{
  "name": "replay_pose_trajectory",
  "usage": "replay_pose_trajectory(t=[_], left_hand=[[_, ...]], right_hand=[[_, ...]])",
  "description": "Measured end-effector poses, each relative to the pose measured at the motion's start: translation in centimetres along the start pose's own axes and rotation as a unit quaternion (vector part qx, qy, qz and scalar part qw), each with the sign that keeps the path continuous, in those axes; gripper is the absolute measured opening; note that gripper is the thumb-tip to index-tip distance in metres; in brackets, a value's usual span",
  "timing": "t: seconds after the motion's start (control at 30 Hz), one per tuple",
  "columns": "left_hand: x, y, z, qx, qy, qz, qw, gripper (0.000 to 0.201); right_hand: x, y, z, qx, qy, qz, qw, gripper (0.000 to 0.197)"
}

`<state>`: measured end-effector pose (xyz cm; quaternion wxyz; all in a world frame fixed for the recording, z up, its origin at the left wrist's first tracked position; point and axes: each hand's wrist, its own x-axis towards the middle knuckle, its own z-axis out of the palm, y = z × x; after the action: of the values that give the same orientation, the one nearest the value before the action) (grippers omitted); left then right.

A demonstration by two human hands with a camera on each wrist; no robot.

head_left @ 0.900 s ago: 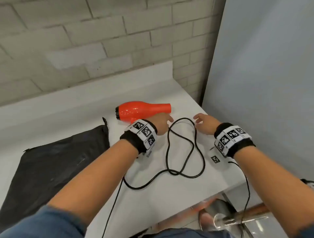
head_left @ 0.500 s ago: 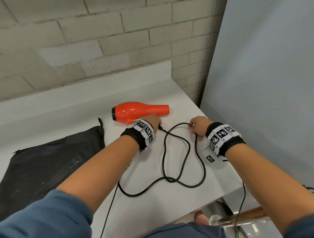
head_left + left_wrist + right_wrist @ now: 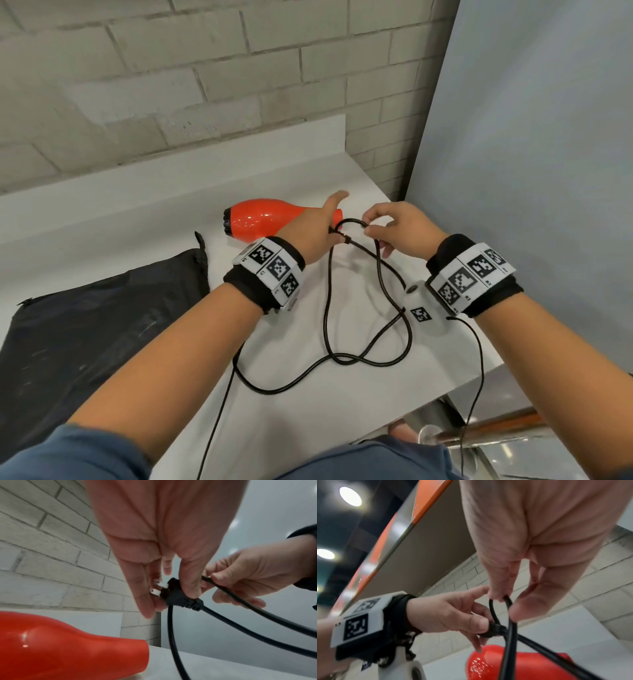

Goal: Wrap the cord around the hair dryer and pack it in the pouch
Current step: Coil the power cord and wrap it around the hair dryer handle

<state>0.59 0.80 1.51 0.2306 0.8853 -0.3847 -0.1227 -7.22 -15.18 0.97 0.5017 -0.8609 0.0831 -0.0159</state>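
An orange hair dryer [image 3: 263, 221] [image 3: 51, 649] [image 3: 513, 664] lies on its side on the white counter [image 3: 308, 411]. Its black cord [image 3: 342, 359] [image 3: 240, 632] loops over the counter in front of it. My left hand [image 3: 317, 233] [image 3: 163, 561] pinches the cord's black plug [image 3: 176, 596] [image 3: 494, 628] just above the dryer's narrow end. My right hand [image 3: 394, 229] [image 3: 513, 588] pinches a bend of the cord [image 3: 506, 599] right beside the plug. A flat black pouch [image 3: 85, 325] lies on the counter to the left.
A brick wall [image 3: 171, 85] rises behind the counter and a grey panel [image 3: 531, 154] stands at its right edge. A small white tag with a printed marker [image 3: 420, 313] lies near my right wrist. Thin sensor wires [image 3: 474, 377] hang from both wrists.
My left hand has picked the plug up off the counter. My right hand has lifted a bend of cord and moved left, close to the left hand.
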Motion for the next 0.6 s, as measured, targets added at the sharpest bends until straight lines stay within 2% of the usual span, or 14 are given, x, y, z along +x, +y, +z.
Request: replay_pose_trajectory(t=[0.03, 0.1, 0.17, 0.23, 0.33, 0.47, 0.53, 0.6], left_hand=[[0.0, 0.3, 0.1, 0.002, 0.004, 0.014, 1.000, 0.059], [0.2, 0.3, 0.4, 0.013, 0.018, 0.032, 0.999, 0.038], [0.3, 0.1, 0.4, 0.001, 0.027, 0.017, 0.999, 0.025], [0.2, -0.2, 0.3, -0.014, 0.030, 0.010, 0.999, 0.025], [0.0, -0.7, -0.2, -0.036, 0.051, 0.016, 0.998, 0.026], [-0.4, -1.1, -0.8, -0.063, 0.044, 0.006, 0.997, 0.026], [-0.5, -1.5, -0.8, -0.091, 0.057, -0.001, 0.994, 0.023], [-0.3, -2.1, -0.9, -0.107, 0.113, -0.016, 0.988, 0.022]], right_hand=[[-0.2, -0.4, 0.2, 0.012, -0.022, -0.008, 1.000, 0.008], [-0.4, -0.9, 0.5, 0.033, -0.064, -0.013, 0.997, 0.011], [-0.5, -1.0, 0.8, 0.029, -0.087, -0.012, 0.996, 0.004], [-0.7, -0.9, 1.1, 0.012, -0.100, 0.002, 0.995, 0.006], [-1.0, -0.2, 1.4, -0.013, -0.106, 0.052, 0.993, 0.028], [-1.2, 0.5, 1.3, 0.021, -0.114, 0.089, 0.989, 0.044], [-1.3, 0.7, 1.0, 0.043, -0.104, 0.109, 0.988, 0.044], [-1.4, 1.4, 0.5, 0.013, -0.080, 0.137, 0.987, 0.034]])
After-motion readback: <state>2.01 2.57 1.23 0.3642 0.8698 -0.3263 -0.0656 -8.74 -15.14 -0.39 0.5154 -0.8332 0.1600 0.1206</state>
